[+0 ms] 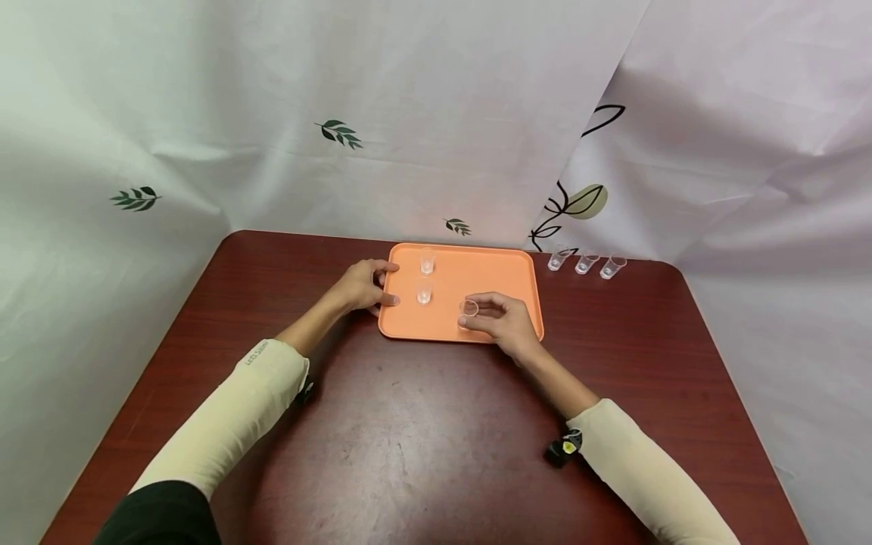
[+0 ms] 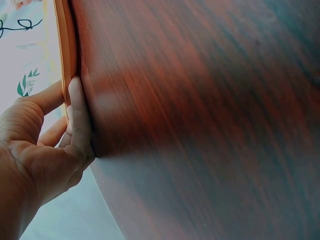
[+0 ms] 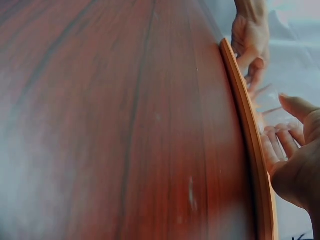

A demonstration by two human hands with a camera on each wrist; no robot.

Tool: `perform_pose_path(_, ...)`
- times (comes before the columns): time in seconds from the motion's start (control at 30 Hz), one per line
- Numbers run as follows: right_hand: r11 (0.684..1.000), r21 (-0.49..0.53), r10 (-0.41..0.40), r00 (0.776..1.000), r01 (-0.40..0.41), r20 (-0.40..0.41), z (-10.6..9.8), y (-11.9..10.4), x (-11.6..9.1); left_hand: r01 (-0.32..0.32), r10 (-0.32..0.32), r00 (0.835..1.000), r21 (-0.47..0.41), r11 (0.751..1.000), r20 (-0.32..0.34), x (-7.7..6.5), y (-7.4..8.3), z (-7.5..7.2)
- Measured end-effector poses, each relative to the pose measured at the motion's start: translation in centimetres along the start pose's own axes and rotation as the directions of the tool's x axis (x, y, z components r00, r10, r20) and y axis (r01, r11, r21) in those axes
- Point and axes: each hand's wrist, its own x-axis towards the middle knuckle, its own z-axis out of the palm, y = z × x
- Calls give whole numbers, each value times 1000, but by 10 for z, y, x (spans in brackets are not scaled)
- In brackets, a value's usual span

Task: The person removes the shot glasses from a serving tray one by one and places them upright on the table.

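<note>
passage: tray (image 1: 500,266) rear-right | obstacles: two cups (image 1: 425,294) left, right fingers (image 1: 492,300) front

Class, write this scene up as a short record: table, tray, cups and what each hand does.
Table: reddish-brown, wood-grained
Tray: orange, on the table
Left hand: grips the tray's left edge
Right hand: holds one clear cup at the tray; resting or lifted, unclear
Tray cups: two, clear, standing
Row cups: three, clear, right of the tray

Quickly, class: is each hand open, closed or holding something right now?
Left hand: holding the orange tray by its edge.
Right hand: holding a small clear cup.
</note>
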Motion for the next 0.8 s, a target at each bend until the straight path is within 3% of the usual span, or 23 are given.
perform_pose_path(0.8, 1000, 6, -21, 986, 23, -166, -82, -3, -8, -8, 8, 1000, -13, 1000, 2, -2, 1, 0)
